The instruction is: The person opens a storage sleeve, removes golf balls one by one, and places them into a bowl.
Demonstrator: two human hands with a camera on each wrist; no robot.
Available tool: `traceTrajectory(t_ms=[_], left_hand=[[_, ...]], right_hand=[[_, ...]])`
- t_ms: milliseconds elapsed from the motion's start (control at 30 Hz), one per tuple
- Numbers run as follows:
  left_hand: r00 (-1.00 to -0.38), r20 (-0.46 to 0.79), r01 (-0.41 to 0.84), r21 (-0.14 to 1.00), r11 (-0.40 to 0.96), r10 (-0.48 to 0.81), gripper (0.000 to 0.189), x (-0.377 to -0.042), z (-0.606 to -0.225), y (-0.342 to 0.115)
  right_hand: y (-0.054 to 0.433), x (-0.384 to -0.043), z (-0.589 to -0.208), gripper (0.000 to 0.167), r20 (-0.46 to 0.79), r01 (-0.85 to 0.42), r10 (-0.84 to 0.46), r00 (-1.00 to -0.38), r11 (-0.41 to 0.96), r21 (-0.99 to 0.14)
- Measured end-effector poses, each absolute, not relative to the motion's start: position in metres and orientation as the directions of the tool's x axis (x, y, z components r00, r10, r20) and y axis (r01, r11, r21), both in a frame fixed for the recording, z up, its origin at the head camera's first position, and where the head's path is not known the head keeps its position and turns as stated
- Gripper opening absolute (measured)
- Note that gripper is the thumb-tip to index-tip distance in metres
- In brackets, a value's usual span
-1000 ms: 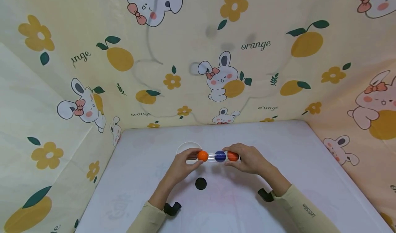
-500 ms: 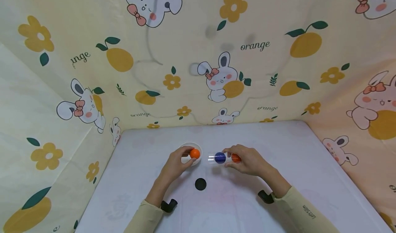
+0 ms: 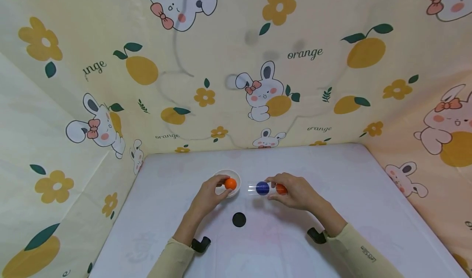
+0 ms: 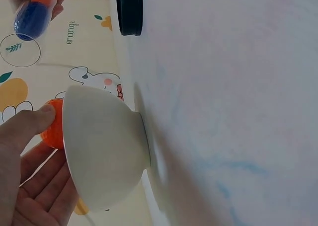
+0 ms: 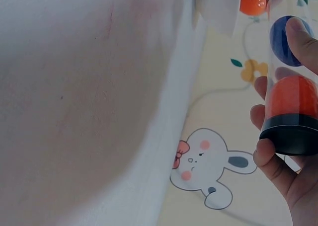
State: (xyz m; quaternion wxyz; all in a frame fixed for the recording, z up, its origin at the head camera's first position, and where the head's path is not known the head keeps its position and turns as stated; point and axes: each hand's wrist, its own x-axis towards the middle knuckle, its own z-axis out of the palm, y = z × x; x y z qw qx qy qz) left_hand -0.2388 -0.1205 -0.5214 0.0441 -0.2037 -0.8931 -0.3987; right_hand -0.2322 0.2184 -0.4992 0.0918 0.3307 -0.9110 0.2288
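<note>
My left hand [image 3: 207, 194] pinches an orange ball [image 3: 230, 184] between thumb and fingers over a white bowl [image 4: 102, 146]. In the left wrist view the ball sits right at the bowl's rim, partly behind it. To the right, my right hand [image 3: 295, 192] grips a clear tube [image 3: 252, 189] lying sideways above the table, its uncapped end toward the bowl. Inside the tube are a blue ball [image 3: 262, 188] and, nearer my palm, an orange-red ball [image 5: 293, 97]. A black base [image 5: 293, 139] closes the tube's other end.
A round black cap [image 3: 239, 219] lies on the white tabletop [image 3: 280, 245], nearer me than the bowl. A patterned cloth [image 3: 221, 118] with rabbits and oranges rises behind the table and along both sides. Black wrist mounts [image 3: 200, 245] sit by both sleeves.
My left hand has drawn the orange ball leftward, away from the tube's mouth to over the bowl. The right hand has shifted only slightly with the tube.
</note>
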Motion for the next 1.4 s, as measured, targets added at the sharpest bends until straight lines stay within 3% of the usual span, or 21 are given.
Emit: traceTrajectory(t_ms=[367, 1400], left_hand=[[-0.919, 0.267, 0.393, 0.690, 0.608, 0.291, 0.037, -0.238, -0.516, -0.118], [-0.854, 0.270, 0.474, 0.754, 0.455, 0.444, 0.047, -0.223, -0.513, -0.087]], right_hand=[[0.218, -0.231, -0.498, 0.047, 0.318, -0.643, -0.560, -0.765, 0.688, -0.337], [0.215, -0.228, -0.500, 0.049, 0.323, -0.654, -0.570, -0.756, 0.688, -0.315]])
